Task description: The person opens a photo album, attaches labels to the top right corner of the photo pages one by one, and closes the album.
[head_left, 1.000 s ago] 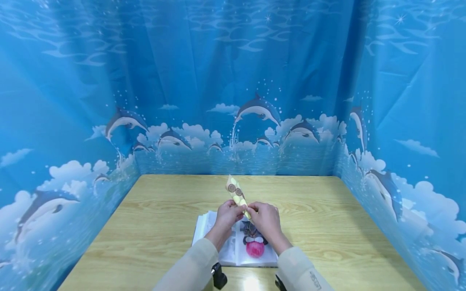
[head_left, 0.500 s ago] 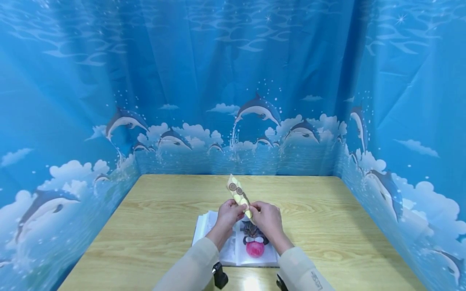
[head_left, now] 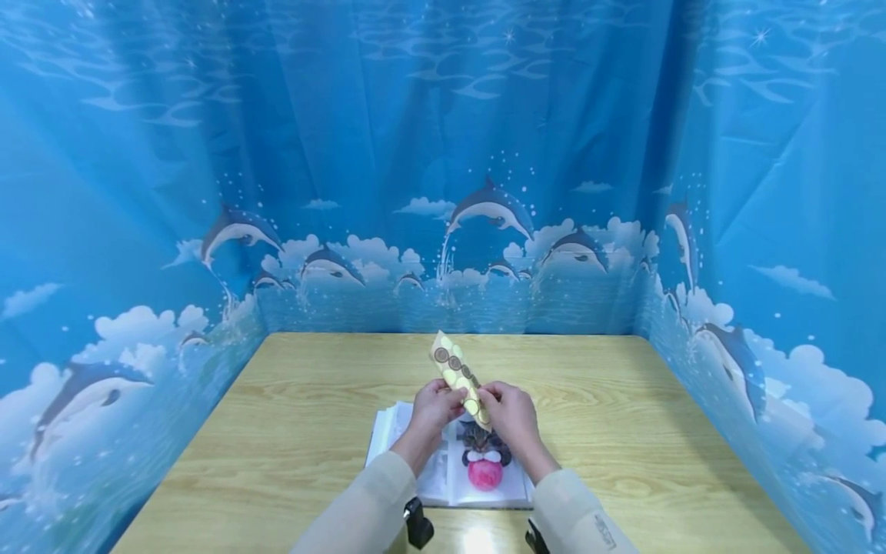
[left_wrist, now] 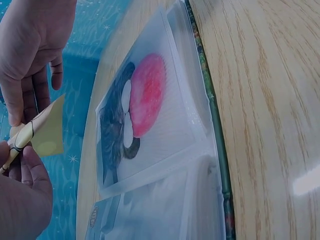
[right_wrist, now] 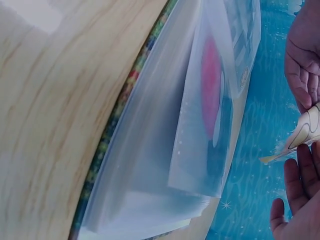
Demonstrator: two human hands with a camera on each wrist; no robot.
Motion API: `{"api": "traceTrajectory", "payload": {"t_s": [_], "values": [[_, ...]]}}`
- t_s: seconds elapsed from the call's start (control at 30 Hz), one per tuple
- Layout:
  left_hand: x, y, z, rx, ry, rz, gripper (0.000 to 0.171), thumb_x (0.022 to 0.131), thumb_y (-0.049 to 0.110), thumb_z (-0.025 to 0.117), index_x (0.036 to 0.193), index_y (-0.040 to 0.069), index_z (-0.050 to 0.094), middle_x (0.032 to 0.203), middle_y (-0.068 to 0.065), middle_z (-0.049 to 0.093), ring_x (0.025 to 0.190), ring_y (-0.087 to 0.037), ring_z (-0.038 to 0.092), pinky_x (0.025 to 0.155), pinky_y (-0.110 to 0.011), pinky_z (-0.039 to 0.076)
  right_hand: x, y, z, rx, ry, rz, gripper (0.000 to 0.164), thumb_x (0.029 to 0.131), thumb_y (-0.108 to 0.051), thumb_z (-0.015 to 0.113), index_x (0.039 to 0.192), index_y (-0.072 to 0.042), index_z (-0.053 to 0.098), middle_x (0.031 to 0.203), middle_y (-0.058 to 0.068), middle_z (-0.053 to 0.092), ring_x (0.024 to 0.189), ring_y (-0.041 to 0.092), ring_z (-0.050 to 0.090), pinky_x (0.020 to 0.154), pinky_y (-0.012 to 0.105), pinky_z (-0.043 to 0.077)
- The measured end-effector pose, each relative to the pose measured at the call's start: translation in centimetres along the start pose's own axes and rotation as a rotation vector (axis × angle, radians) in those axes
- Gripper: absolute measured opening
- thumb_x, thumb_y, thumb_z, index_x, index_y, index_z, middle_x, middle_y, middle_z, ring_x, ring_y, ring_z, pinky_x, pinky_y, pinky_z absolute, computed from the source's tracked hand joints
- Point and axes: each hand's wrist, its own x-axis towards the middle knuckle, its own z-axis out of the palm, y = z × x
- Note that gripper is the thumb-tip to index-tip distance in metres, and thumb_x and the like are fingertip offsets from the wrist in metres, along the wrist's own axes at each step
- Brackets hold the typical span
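Closest in, two pale sleeves [head_left: 370, 492] reached over the desk's [head_left: 263, 469] near edge, with a black wrist piece [head_left: 418, 523] hanging under the left one and a bit of another showing by the right. There was a bright light reflection on the wood down there too.

Just past that, roughly mid-width and closer to the near edge than the far one, an album [head_left: 382, 438] lay open. Clear plastic pages, and in the left wrist view you could see a patterned green cover edge. Its right page showed a cat picture [head_left: 484, 473] with a big pink ball.

Above the album, both hands had hold of the same thing: a pale yellow sheet [head_left: 454, 375] with brown circles on it. The left hand [head_left: 431, 412] pinched it with the thumb on top, and the right hand [head_left: 514, 415] pinched its right side. It was tilted and kinda curved, lower end over the cat page, upper end pointing toward the desk's far edge.

Behind that far edge hung a blue dolphin curtain [head_left: 332, 154], wrapping along both side edges as well.
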Motion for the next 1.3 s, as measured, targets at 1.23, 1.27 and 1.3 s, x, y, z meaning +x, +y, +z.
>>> {"api": "traceTrajectory", "payload": {"t_s": [1.23, 1.27, 1.3], "values": [[3.5, 0.0, -1.8, -0.069, 0.189, -0.033, 0.058, 0.096, 0.006, 0.062, 0.143, -0.013, 0.033, 0.112, -0.027, 0.061, 0.099, -0.034, 0.064, 0.092, -0.04, 0.055, 0.4, 3.5, -3.0, 0.14, 0.108, 0.222, 0.022, 0.097, -0.023, 0.062, 0.099, -0.005, 0.074, 0.1, 0.009, 0.071, 0.091, 0.024, 0.063, 0.079, 0.04, 0.054], [3.4, 0.0, -1.9, -0.049, 0.178, -0.036, 0.062, 0.096, 0.006, 0.062, 0.144, -0.015, 0.029, 0.115, -0.029, 0.061, 0.104, -0.037, 0.063, 0.093, -0.041, 0.054, 0.3, 3.6, -3.0, 0.138, 0.106, 0.232, 0.022, 0.097, -0.024, 0.062, 0.099, -0.006, 0.074, 0.101, 0.009, 0.071, 0.092, 0.024, 0.063, 0.08, 0.04, 0.054], [3.4, 0.0, -1.9, -0.026, 0.172, -0.045, 0.066, 0.097, 0.007, 0.061, 0.147, -0.015, 0.024, 0.118, -0.03, 0.06, 0.108, -0.038, 0.062, 0.094, -0.04, 0.054, 0.3, 3.6, -3.0, 0.135, 0.104, 0.236, 0.022, 0.097, -0.024, 0.062, 0.1, -0.006, 0.074, 0.101, 0.009, 0.071, 0.092, 0.024, 0.063, 0.081, 0.041, 0.054]]}}
